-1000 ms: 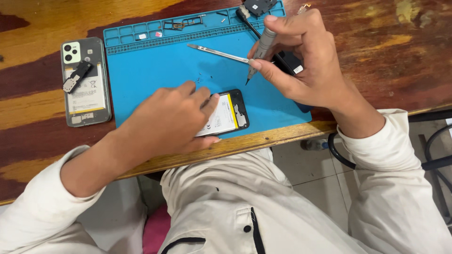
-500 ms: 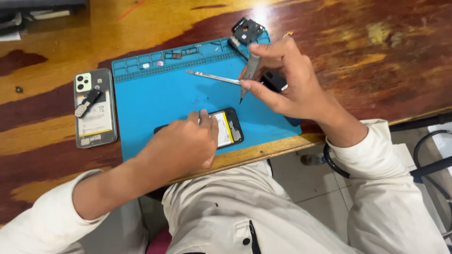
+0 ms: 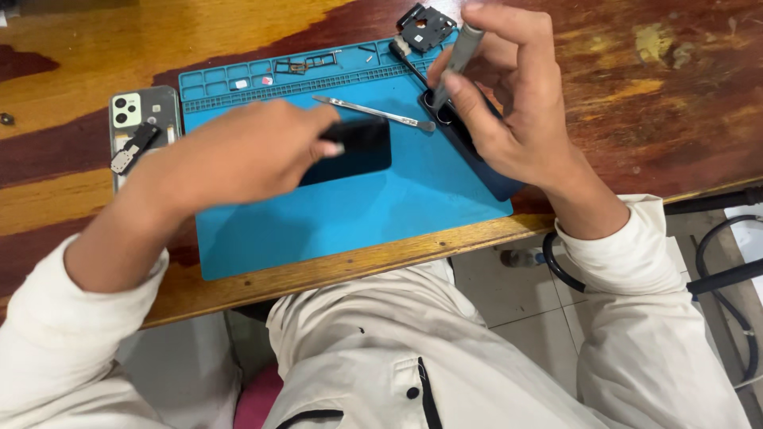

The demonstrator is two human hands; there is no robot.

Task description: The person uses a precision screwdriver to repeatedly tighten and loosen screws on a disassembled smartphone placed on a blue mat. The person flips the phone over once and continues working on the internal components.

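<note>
My left hand (image 3: 246, 155) grips a dark phone (image 3: 354, 149) by its left end and holds it over the blue work mat (image 3: 381, 206); only its black face shows. My right hand (image 3: 509, 103) holds a grey screwdriver (image 3: 458, 57) upright, its tip pointing down at a dark phone case (image 3: 477, 155) lying at the mat's right edge. Metal tweezers (image 3: 373, 112) lie on the mat between the two hands.
A grey phone back cover (image 3: 139, 127) with a small loose part on it lies on the wooden table (image 3: 675, 95) left of the mat. A small black module (image 3: 425, 25) sits at the mat's top right. Tiny parts fill the mat's top compartments (image 3: 270, 73).
My left hand has lifted and turned the phone, so its yellow-labelled inside no longer shows. My right hand has raised the screwdriver more upright near the case.
</note>
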